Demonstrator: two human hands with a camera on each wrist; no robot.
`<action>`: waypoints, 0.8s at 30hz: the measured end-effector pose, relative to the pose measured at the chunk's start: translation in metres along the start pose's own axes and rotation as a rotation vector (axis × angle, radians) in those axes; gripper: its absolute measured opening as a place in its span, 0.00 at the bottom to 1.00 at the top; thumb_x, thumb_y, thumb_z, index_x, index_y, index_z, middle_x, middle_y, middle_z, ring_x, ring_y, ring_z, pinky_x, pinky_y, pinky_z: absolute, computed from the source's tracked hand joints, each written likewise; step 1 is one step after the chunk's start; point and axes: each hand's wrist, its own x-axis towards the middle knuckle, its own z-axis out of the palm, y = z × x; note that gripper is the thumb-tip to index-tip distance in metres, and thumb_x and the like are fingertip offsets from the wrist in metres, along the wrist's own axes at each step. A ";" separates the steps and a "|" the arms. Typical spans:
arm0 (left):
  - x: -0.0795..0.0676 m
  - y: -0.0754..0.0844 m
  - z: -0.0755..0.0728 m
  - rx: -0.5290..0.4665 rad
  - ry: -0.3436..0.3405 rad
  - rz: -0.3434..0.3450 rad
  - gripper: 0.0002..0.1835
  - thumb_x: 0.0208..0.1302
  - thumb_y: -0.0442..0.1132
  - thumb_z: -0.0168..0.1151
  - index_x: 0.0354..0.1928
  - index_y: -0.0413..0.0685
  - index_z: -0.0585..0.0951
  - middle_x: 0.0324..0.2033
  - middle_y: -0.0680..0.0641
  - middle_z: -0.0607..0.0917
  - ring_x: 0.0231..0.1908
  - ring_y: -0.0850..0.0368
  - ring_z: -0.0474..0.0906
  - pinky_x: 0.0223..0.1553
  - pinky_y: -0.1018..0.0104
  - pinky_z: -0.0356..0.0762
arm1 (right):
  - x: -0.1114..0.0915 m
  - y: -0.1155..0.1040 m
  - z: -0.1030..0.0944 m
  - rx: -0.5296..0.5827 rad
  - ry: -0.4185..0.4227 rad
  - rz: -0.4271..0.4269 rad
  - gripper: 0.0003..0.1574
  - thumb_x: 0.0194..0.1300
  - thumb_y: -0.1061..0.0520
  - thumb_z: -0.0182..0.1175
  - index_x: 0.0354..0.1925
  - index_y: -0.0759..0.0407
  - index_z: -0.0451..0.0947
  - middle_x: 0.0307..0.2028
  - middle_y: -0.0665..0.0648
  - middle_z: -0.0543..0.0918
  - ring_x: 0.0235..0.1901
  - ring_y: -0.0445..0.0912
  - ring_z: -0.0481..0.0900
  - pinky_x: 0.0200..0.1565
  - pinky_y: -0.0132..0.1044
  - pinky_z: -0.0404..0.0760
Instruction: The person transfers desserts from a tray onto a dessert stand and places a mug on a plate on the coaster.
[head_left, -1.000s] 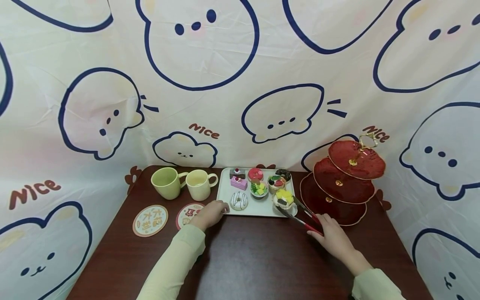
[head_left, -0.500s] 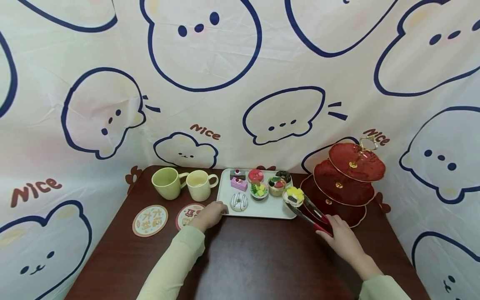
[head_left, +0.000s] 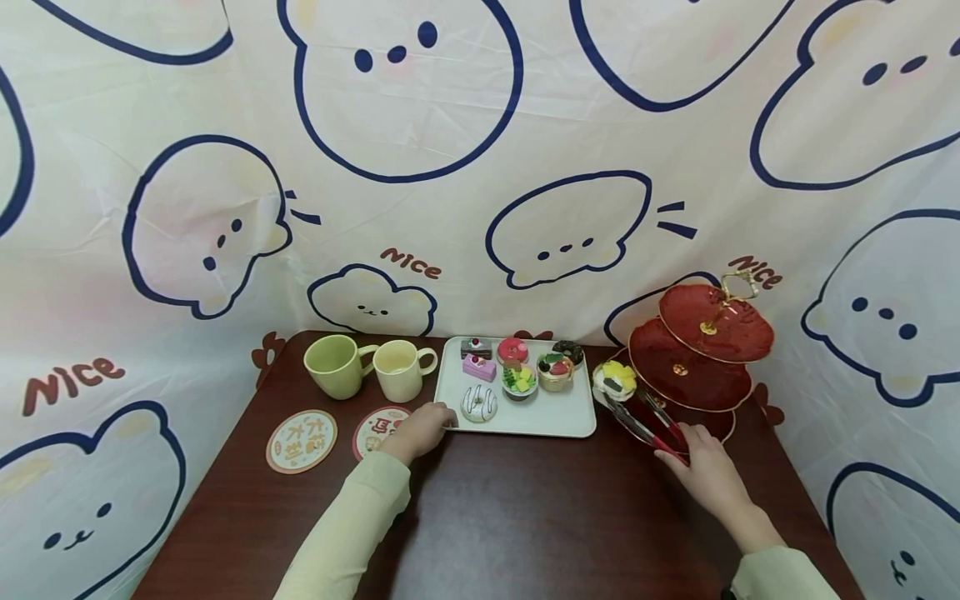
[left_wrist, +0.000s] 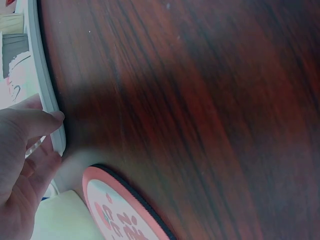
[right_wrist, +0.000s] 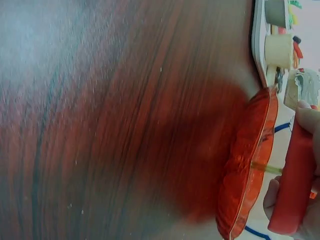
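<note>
My left hand [head_left: 420,431] is at the front left corner of a white rectangular tray [head_left: 567,419]; in the left wrist view its thumb and fingers pinch the tray's rim [left_wrist: 44,75]. My right hand [head_left: 708,471] grips tongs [head_left: 670,425] with red handles [right_wrist: 296,185]. Between the tongs' tips is a small tart [head_left: 617,379] with yellow fruit pieces on cream. It is over the left part of the bottom tier of a red three-tier stand [head_left: 693,385]; whether it touches the plate [right_wrist: 245,165] I cannot tell.
On the tray are a white iced donut [head_left: 478,403], a pink cake slice [head_left: 478,367], fruit cups and other sweets. A green mug [head_left: 330,371] and a cream mug [head_left: 397,375] stand left, behind two round coasters [head_left: 302,442]. A patterned cloth [head_left: 450,208] hangs behind.
My right hand has moved right with the tongs, carrying the tart from the tray's front right corner to over the stand's bottom tier. My left hand has stayed at the tray.
</note>
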 end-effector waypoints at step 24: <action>-0.001 0.002 -0.001 -0.010 -0.003 -0.027 0.12 0.58 0.18 0.59 0.37 0.38 0.86 0.33 0.44 0.84 0.39 0.46 0.82 0.45 0.53 0.81 | 0.008 0.027 0.001 -0.063 -0.015 0.029 0.39 0.65 0.51 0.70 0.56 0.83 0.70 0.45 0.77 0.75 0.41 0.70 0.76 0.45 0.67 0.77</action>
